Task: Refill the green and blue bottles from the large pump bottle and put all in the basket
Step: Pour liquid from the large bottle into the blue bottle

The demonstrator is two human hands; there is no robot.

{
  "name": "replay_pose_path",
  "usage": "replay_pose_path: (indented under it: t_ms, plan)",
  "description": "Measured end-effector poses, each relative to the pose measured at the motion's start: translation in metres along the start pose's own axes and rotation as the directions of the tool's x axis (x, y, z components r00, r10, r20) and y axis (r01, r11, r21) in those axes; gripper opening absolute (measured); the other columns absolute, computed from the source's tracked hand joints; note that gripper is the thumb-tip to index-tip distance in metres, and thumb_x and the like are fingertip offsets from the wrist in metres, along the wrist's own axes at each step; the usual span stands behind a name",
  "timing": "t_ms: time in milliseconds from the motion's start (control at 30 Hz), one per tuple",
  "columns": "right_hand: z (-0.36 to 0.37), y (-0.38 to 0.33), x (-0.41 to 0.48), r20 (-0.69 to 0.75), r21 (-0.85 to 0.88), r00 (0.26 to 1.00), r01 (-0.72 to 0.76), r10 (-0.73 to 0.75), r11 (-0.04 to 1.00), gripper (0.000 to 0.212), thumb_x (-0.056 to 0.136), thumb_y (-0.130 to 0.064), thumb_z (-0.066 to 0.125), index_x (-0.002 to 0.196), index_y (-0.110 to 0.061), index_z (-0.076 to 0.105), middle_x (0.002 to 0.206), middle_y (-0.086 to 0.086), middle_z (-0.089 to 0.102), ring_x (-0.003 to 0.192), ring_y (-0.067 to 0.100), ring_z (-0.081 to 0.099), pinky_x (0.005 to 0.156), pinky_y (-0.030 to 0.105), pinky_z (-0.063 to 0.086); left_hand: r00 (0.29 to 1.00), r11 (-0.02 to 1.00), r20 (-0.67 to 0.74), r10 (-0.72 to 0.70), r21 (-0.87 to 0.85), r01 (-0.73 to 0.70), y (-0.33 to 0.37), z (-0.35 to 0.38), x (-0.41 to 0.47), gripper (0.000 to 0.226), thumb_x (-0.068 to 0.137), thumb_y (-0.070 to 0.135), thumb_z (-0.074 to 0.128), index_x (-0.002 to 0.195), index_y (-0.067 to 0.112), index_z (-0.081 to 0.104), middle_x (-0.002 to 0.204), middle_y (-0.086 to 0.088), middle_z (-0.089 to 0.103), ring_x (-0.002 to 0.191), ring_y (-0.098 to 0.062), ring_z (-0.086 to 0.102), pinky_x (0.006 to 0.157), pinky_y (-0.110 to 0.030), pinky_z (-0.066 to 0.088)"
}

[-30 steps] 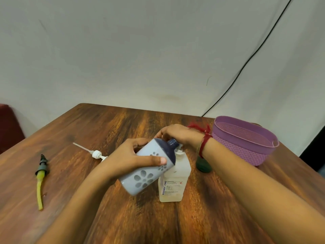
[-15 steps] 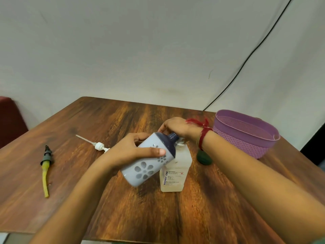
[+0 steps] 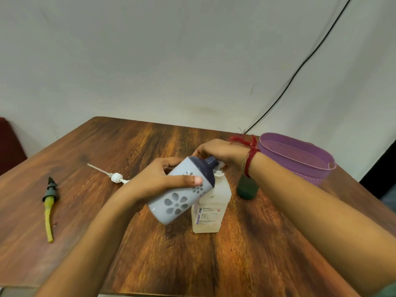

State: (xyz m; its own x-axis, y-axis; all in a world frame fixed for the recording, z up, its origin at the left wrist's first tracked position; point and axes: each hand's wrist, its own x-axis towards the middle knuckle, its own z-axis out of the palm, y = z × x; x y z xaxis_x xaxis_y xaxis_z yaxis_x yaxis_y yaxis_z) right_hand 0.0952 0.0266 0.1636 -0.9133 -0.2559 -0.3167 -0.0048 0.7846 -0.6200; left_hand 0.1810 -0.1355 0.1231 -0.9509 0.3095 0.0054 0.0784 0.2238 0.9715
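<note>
My left hand [image 3: 158,181] grips the pale blue bottle [image 3: 182,196], which has flower prints and a dark blue shoulder. It is tilted, with its open neck up against the white nozzle of the large translucent pump bottle [image 3: 212,209] standing mid-table. My right hand [image 3: 220,151], a red thread at its wrist, lies over the pump head with fingers curled down around it; the head itself is hidden. The dark green bottle [image 3: 246,188] stands just behind my right wrist, partly covered by it. The purple basket [image 3: 308,176] sits at the right.
A loose white pump with its tube [image 3: 116,177] lies left of my hands. A dark cap with a yellow tube [image 3: 49,202] lies near the left edge of the wooden table [image 3: 150,254]. A black cable [image 3: 300,67] runs down the wall behind the basket.
Both hands and the bottles keep the same arrangement. My head has tipped a little, so everything sits slightly higher in the view than one second ago.
</note>
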Motion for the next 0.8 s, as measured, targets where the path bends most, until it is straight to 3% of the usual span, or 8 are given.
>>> replay_pose_path:
  t_ms: [100,233,400,533,700,800]
  plan:
    - [0.002,-0.001,0.003,-0.006,0.042,1.0,0.012,-0.012,0.999,0.028,0.094,-0.017,0.041,0.088,-0.019,0.068,0.103,0.012,0.063,0.082,0.026,0.053,0.065,0.032,0.044,1.0,1.0,0.002,0.0,0.004,0.0,0.0,-0.002,0.002,0.062,0.048,0.052,0.076,0.098,0.018,0.066,0.083,-0.009,0.075,0.067,-0.023,0.072,0.054,-0.024,0.054]
    - [0.012,-0.002,0.006,-0.061,0.061,0.996,0.071,-0.067,0.996,0.035,0.096,-0.01,0.036,0.076,-0.018,0.064,0.094,0.006,0.059,0.078,0.02,0.052,0.06,0.027,0.044,1.0,1.0,0.01,-0.02,0.002,0.02,-0.005,-0.003,-0.001,0.063,0.046,0.05,0.077,0.098,0.017,0.066,0.082,-0.009,0.075,0.065,-0.022,0.072,0.052,-0.023,0.054]
    - [0.002,-0.009,-0.001,-0.042,-0.075,0.995,0.09,-0.093,0.993,0.03,0.099,-0.018,0.037,0.099,-0.015,0.068,0.087,-0.002,0.056,0.077,0.016,0.053,0.062,0.027,0.049,1.0,1.0,-0.007,-0.009,0.004,0.009,-0.003,-0.004,0.002,0.066,0.048,0.05,0.078,0.103,0.016,0.066,0.086,-0.011,0.074,0.071,-0.028,0.072,0.057,-0.029,0.056]
    - [0.008,-0.003,0.002,-0.068,-0.024,0.994,0.088,-0.09,0.996,0.032,0.095,-0.017,0.039,0.082,-0.019,0.068,0.095,0.005,0.063,0.079,0.022,0.056,0.063,0.032,0.05,1.0,1.0,-0.024,-0.011,0.007,0.011,-0.005,-0.001,0.001,0.066,0.046,0.05,0.078,0.102,0.016,0.066,0.084,-0.009,0.075,0.068,-0.024,0.072,0.056,-0.026,0.056]
    - [0.005,-0.011,-0.003,-0.091,-0.01,0.987,0.133,-0.133,0.991,0.031,0.097,-0.011,0.039,0.08,-0.011,0.065,0.108,0.014,0.064,0.099,0.031,0.06,0.087,0.039,0.051,0.999,1.0,-0.038,0.005,0.02,-0.004,-0.002,-0.002,-0.002,0.066,0.047,0.05,0.078,0.103,0.017,0.066,0.086,-0.01,0.074,0.071,-0.027,0.072,0.06,-0.03,0.058]
    - [0.002,-0.011,0.0,-0.057,-0.044,0.992,0.111,-0.113,0.993,0.033,0.098,-0.014,0.038,0.075,-0.018,0.062,0.103,0.007,0.062,0.091,0.026,0.06,0.077,0.036,0.055,0.999,0.999,-0.039,0.013,0.03,-0.012,-0.001,-0.003,-0.001,0.063,0.048,0.05,0.078,0.102,0.018,0.067,0.085,-0.009,0.075,0.07,-0.025,0.072,0.058,-0.028,0.056]
